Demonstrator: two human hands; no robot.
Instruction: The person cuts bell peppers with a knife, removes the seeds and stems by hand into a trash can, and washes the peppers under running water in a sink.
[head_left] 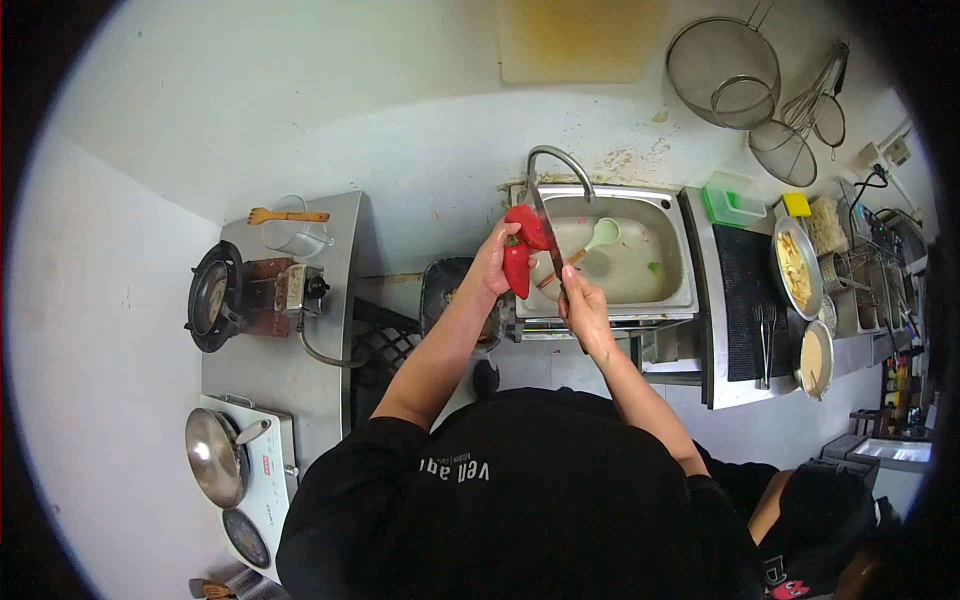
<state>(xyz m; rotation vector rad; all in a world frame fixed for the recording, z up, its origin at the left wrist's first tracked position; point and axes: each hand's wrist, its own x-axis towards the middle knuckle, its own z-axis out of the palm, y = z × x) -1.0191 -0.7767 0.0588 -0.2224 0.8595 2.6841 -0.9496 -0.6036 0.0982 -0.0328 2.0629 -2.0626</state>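
Red peppers (516,268) are held in my left hand (492,262), in front of the sink's left side; a second red piece (530,228) sits just above, against the blade. My right hand (584,308) is closed around the handle of a long knife (547,228), whose blade points up and slightly left, beside the peppers. Behind the hands, the metal sink (688,250) holds cloudy water, with a pale green ladle (604,233) and small green and red bits in it. The curved faucet (562,152) rises behind the knife.
At left stand a gas burner (212,297), a clear jug (290,235) and a pan (216,458). On the right counter are a bowl of pale strips (793,268), forks (766,335) and a green container (733,200). Another person (825,525) is at lower right. Strainers (722,72) hang above.
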